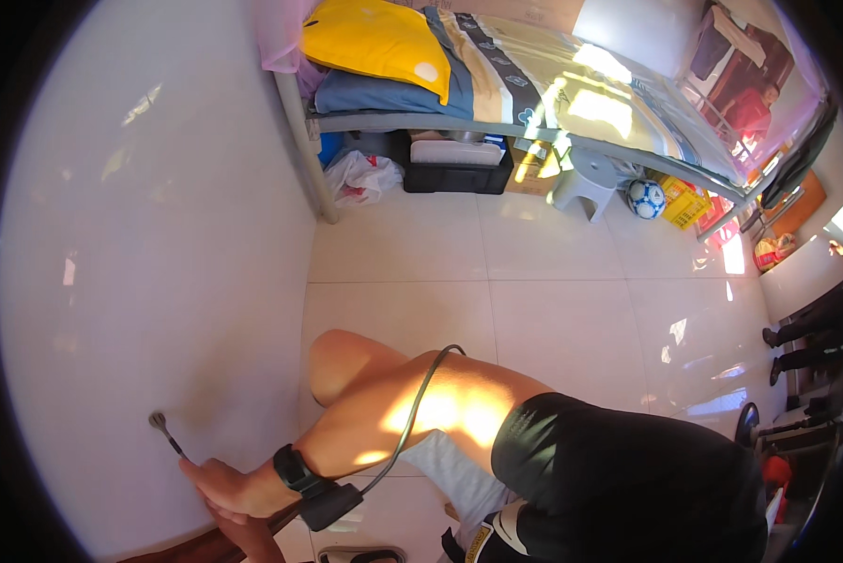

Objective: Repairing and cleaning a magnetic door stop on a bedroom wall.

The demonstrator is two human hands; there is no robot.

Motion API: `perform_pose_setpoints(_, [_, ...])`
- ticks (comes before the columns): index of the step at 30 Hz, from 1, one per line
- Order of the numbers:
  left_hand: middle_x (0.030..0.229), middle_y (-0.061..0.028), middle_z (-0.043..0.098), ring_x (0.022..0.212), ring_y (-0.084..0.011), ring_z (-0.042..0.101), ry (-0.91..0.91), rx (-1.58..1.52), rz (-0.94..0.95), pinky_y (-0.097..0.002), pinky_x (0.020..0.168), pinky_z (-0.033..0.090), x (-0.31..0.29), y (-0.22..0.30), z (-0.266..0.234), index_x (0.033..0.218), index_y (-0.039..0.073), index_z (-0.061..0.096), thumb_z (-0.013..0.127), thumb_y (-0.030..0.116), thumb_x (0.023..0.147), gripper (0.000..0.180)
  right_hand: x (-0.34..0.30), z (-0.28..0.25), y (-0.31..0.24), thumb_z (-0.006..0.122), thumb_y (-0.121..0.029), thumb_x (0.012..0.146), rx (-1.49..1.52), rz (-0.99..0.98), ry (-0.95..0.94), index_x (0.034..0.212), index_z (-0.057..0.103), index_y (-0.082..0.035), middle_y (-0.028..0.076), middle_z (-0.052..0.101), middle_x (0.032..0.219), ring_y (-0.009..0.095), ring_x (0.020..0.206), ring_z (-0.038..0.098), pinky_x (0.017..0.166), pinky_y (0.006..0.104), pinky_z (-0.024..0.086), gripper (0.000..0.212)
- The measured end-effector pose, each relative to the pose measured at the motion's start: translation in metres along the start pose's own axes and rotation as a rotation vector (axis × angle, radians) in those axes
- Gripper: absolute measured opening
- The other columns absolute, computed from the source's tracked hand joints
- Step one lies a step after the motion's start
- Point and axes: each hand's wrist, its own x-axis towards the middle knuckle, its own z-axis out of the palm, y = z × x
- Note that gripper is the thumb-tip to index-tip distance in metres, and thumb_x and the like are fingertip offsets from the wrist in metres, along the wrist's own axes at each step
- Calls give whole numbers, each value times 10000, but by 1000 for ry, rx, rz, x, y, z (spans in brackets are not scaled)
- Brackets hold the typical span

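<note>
My right arm, in a black sleeve with a black strap and small box at the wrist, reaches across to the white wall point(159, 263) on the left. A thin, dark-handled tool point(163, 430) with a small rounded grey head is pinched in my right hand point(222, 483). Its head lies against or very close to the wall; I cannot tell which. Just below, at the lower edge, my left hand point(248, 537) is close under the right one. Most of its fingers are hidden. A dark cable point(410, 422) runs from the wrist box over my forearm.
Beyond the tiled floor point(398, 249) stands a metal-framed bed point(384, 122) with a yellow pillow point(379, 42). Beneath it are a black bin point(454, 178), a white stool point(586, 183) and a ball point(645, 199). A person in red point(748, 113) is at far right. A slipper point(360, 555) lies below.
</note>
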Motion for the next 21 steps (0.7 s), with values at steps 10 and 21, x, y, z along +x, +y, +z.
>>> perform_pose_setpoints(10, [1127, -272, 588, 1076, -369, 570, -203, 785, 268, -436, 911, 452, -4, -81, 3, 1101, -97, 577, 418, 136, 976, 309, 4, -3, 2, 235, -614, 997, -40, -3, -7, 702, 373, -77, 47, 371, 459, 216, 351, 382, 398, 396, 343, 628])
perform_pose_setpoints(21, [1128, -243, 575, 1031, -406, 588, 205, 566, 347, -469, 858, 494, 6, -30, -20, 1095, -48, 617, 552, 32, 940, 186, 38, -18, -58, 245, -617, 990, 297, -159, -78, 862, 473, -26, 44, 426, 529, 189, 393, 403, 384, 392, 344, 647])
